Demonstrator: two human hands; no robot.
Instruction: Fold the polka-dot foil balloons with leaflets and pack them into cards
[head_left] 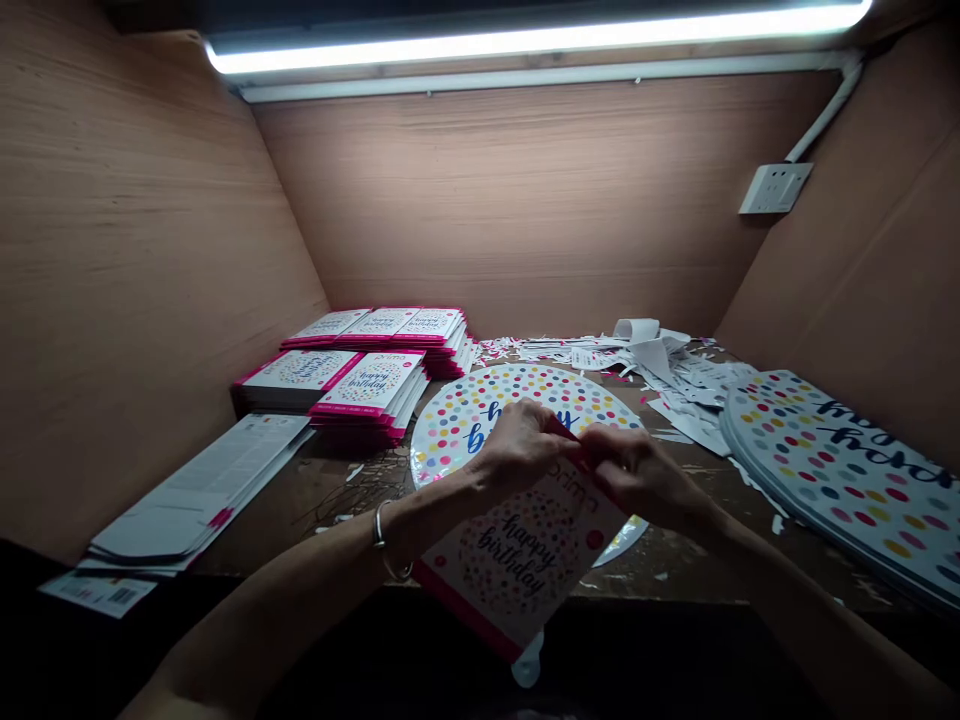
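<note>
- Dotted disc [465, 410]: glossy, foil-like
- Packet [525, 550] before the disc: smooth, paper-like
- Table [705, 570] under the disc: rough, scuffed
- Scraps [675, 375] right of the disc: matt paper
- Panel [510, 190] behind it: smooth, wood-grained

Lit tube light [540, 41] overhead; wooden back wall [517, 200]; white socket [776, 189] right.

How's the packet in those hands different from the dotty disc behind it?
The packet is rectangular; the disc is round. The packet is held up, tilted; the disc lies flat. The packet has pink edging; the disc shows none. Both have colourful dots and lettering.
</note>
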